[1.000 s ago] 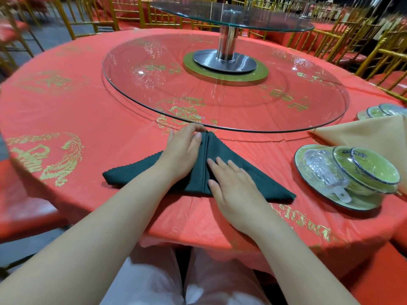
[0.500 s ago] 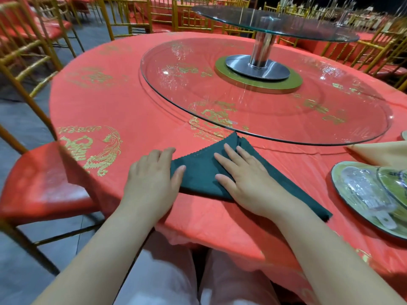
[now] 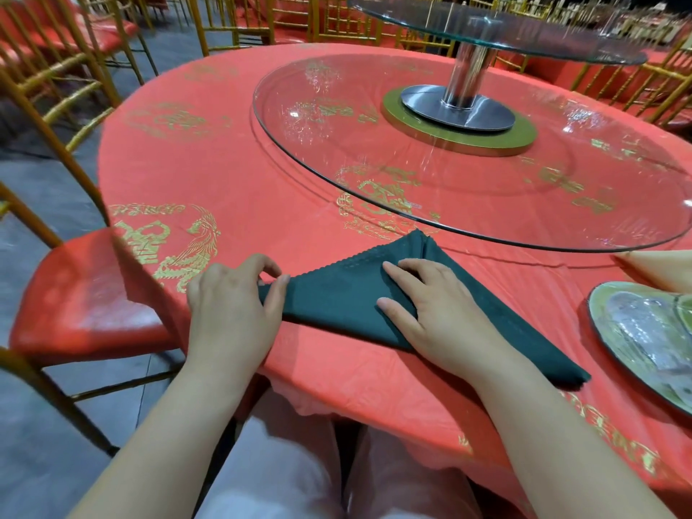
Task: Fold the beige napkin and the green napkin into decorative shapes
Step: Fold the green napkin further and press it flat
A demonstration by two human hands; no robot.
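**Step in hand (judged):** fold the left point of the green napkin [image 3: 337,297] up and over to the apex, which lies toward the glass turntable [image 3: 307,144].

To do it well:
- Anchor the middle with the flat hand.
- Lift the corner only just clear of the red tablecloth [image 3: 224,162].
- Lay its edge along the centre crease.
- Press the new fold from the crease outward, so that no slack bunches at the tip.

**Left hand** [image 3: 232,305]: narrow, with the fingers curled in. Thumb and forefinger pinch the napkin's left corner, close to the near edge of the table.

**Right hand** [image 3: 442,316]: wide and flat, fingers spread, palm down on the middle of the napkin, pressing it to the cloth.

**Green napkin:** it lies as a broad triangle on the near part of the table. The apex points away and sits just beside the turntable's rim. The right point runs out past the right forearm.

**Beige napkin** [image 3: 662,271]: it lies well apart at the right. Only a part of it shows, so its fold cannot be told.

**Surroundings:** nearer than the beige napkin is a plate [image 3: 595,309] carrying plastic-wrapped tableware. To the left of the table stands a gold-framed chair [image 3: 86,294] with a red seat.
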